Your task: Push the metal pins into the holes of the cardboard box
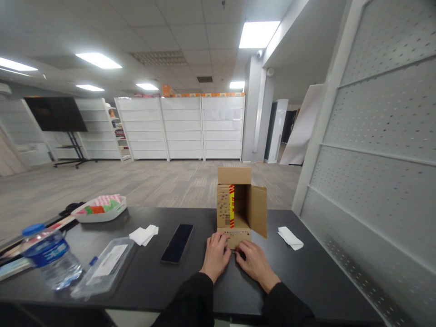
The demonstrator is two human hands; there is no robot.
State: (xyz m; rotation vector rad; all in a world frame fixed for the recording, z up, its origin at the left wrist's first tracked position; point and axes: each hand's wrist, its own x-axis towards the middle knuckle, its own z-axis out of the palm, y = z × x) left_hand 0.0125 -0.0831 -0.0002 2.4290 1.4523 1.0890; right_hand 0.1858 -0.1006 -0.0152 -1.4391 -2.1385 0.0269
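A small cardboard box (224,206) lies on its side on the black table, its opening facing me. One flap stands up at the top and another swings out to the right. The bottom flap (240,237) comes down toward me, between my hands. My left hand (217,254) is closed with bent fingers over the left part of this flap. At its front right edge, my right hand (254,261) is closed, fingers curled and thumb tucked in. A small dark bit shows between the hands, too small to name. Yellow and red tape (232,206) runs down an inner flap.
Left of my hands lie a phone (177,243), white tissues (144,235), a clear plastic case (106,268), a water bottle (51,256) and a white basket (101,215) with colourful cloth. Another tissue (290,238) lies right. A perforated metal panel (378,150) borders the table's right side.
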